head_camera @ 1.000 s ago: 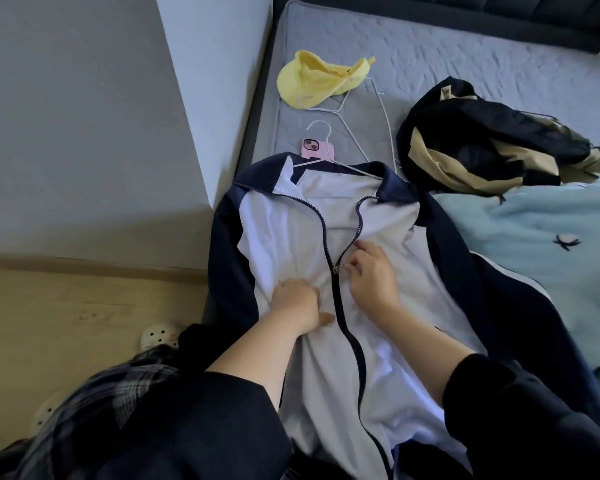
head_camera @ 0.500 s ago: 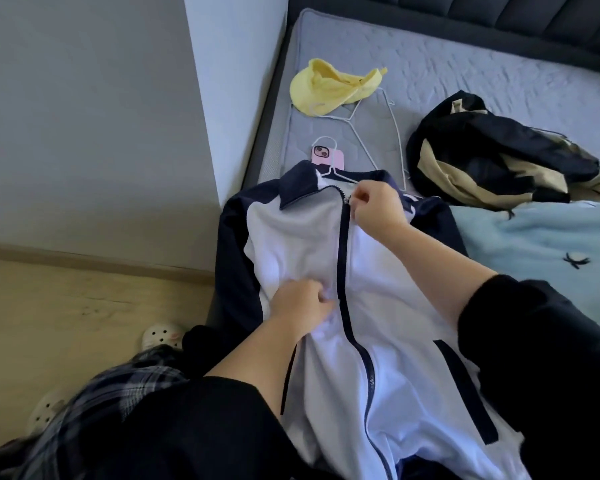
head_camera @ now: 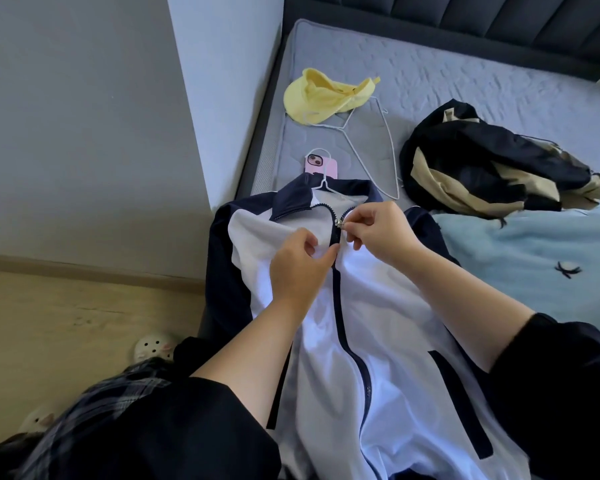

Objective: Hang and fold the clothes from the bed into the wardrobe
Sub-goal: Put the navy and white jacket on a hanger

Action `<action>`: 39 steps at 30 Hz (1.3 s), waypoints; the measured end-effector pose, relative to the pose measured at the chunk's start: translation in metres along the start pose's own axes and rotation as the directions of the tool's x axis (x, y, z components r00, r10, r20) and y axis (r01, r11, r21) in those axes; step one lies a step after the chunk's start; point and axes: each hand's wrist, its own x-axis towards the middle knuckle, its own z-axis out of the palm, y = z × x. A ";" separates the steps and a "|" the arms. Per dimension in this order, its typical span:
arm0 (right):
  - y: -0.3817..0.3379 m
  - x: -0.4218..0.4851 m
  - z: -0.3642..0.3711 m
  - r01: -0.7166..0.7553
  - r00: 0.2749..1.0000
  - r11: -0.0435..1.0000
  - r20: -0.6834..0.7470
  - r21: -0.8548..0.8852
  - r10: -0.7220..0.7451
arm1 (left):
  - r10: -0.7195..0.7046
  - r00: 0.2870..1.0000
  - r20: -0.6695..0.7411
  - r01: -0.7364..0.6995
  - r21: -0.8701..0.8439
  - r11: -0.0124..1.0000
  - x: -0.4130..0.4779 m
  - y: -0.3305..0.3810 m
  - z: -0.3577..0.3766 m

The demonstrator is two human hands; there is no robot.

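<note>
A white and navy zip jacket (head_camera: 388,323) lies face up on the near edge of the bed, with a white wire hanger (head_camera: 321,174) inside it and the hook poking out past the collar. My right hand (head_camera: 383,233) pinches the zipper pull (head_camera: 339,224) just below the collar. My left hand (head_camera: 300,265) pinches the white fabric beside the zipper, a little lower. The zip is closed almost to the collar.
On the grey mattress (head_camera: 430,74) lie a yellow cap (head_camera: 323,93), a second white hanger (head_camera: 371,147), a pink phone (head_camera: 321,165), a black and tan garment heap (head_camera: 492,161) and a light blue blanket (head_camera: 541,258). A white wall corner (head_camera: 222,81) stands left; wooden floor (head_camera: 66,317) below.
My right hand drew the zipper pull up from mid-chest to just under the collar. My left hand moved up the jacket front to grip the fabric near the zipper.
</note>
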 end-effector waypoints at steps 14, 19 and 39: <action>0.007 -0.001 0.000 0.011 0.999 0.963 0.033 -0.269 -0.003 | 0.137 0.985 0.105 -0.156 0.201 0.967 0.006 0.001 -0.002; -0.006 0.019 0.001 0.146 0.970 0.749 -0.054 -0.646 -0.236 | 0.085 0.977 0.195 -0.136 0.262 0.955 0.004 -0.006 -0.004; 0.002 0.070 -0.008 -0.129 0.954 0.987 -0.284 -0.099 0.096 | -0.167 0.930 0.327 -0.005 0.467 0.884 0.001 -0.050 -0.011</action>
